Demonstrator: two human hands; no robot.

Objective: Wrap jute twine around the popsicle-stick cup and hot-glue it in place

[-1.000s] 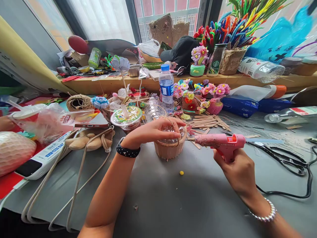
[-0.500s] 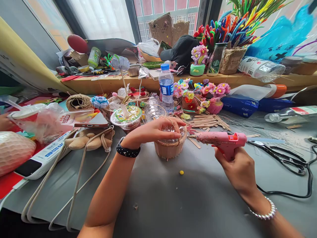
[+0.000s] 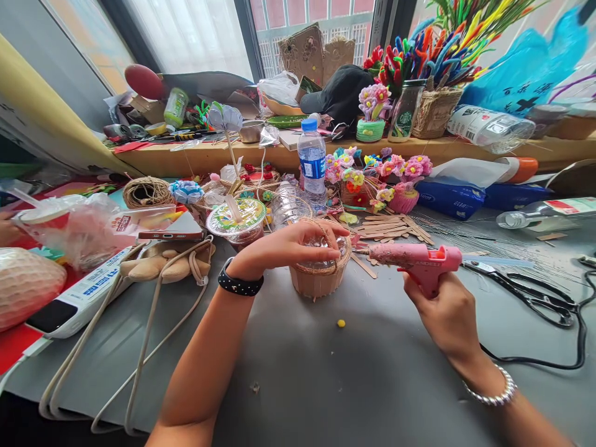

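My right hand (image 3: pixel 442 316) grips a pink hot glue gun (image 3: pixel 414 257) by its handle. Its nozzle points left, close to the right side of a small basket (image 3: pixel 319 282) made of wooden sticks, with a clear plastic inside and brown twine (image 3: pixel 321 269) along its rim. Over the top of that basket, my left hand (image 3: pixel 302 243) has its thumb and fingers closed on the twine; the fingertips are partly hidden. A tiny yellow ball (image 3: pixel 341 323) lies on the grey table in front of the basket.
Black scissors (image 3: pixel 526 288) and the black cord (image 3: pixel 535 363) lie to the right. Wooden sticks (image 3: pixel 391 228) are piled behind the basket. A water bottle (image 3: pixel 312 164), a lidded cup (image 3: pixel 236 220) and a twine roll (image 3: pixel 148 192) stand farther back. A cord-wrapped bag (image 3: pixel 162 264) is at left.
The glue gun has shifted very slightly left and down with my right hand. My left hand stays on the basket.
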